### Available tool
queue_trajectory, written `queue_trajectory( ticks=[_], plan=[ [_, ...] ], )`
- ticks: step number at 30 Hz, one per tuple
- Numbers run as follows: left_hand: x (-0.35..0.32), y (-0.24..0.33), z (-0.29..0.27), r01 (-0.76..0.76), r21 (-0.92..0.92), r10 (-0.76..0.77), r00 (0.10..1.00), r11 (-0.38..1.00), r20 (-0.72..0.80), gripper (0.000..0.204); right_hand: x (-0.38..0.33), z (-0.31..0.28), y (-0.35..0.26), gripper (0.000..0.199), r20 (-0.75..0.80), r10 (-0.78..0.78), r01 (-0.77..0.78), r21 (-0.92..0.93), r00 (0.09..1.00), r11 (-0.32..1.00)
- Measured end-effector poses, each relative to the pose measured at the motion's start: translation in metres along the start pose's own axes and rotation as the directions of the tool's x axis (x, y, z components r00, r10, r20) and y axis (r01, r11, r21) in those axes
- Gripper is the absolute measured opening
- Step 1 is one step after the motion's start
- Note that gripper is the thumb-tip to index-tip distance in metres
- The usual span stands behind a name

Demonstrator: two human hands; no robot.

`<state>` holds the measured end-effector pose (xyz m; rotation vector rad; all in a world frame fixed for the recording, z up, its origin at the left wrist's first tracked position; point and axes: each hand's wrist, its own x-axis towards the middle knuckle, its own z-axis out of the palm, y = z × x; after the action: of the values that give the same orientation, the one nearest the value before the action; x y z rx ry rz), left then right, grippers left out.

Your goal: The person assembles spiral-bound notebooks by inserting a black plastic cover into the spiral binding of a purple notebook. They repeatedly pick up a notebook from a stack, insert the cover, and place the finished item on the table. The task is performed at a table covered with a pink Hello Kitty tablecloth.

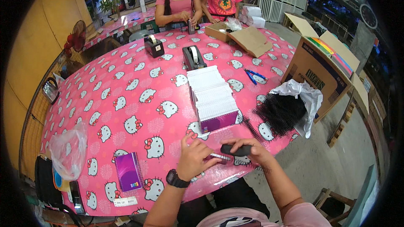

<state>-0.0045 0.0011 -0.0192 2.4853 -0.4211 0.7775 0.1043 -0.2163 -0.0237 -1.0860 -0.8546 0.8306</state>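
Left hand (194, 156): lower centre of the frame, fingers spread flat, pressing down a small purple-covered notebook with a spiral edge (217, 157) at the near edge of the counter

Right hand (252, 150): just right of the left, closed around a short black handled tool (236, 149) that lies over the notebook's binding edge

Counter (126, 96): wide surface under a pink cloth printed with white cartoon cats, filling the middle of the frame

How the notebook likely handles: light, thin, bendable card and paper; the wire edge looks easy to deform, so the flat cover is the safer place to hold

Stack: a long row of white-edged notebooks with a purple cover at the near end (213, 98), centre of the frame

Containers: open brown cardboard box (313, 73) at the right, coloured sheets showing at its top; flat open cardboard box (248, 38) at upper centre holding a clear bag; white paper wrap with a heap of black spiral coils (280, 111) on it

Other: finished purple notebook (128, 171), lower left
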Motion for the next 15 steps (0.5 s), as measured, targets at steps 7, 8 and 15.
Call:
queue_trajectory(
  ticks=[7, 8, 15],
  plan=[
    [0.002, 0.001, -0.002, -0.001, -0.005, 0.001, 1.0, 1.0, 0.017, 0.029, 0.007, -0.001, -0.009, 0.057, -0.077, 0.131, -0.148, -0.298, 0.988, 0.943],
    [0.003, 0.001, -0.002, -0.005, 0.001, 0.004, 1.0, 1.0, 0.019, 0.029, 0.007, 0.0, -0.011, 0.054, -0.018, 0.113, -0.114, -0.247, 0.993, 0.962],
    [0.001, 0.003, 0.001, 0.071, -0.065, -0.071, 0.997, 0.995, 0.01, 0.052, 0.01, 0.003, -0.005, 0.043, 0.01, 0.04, -0.038, -0.133, 0.999, 0.99]
  ],
)
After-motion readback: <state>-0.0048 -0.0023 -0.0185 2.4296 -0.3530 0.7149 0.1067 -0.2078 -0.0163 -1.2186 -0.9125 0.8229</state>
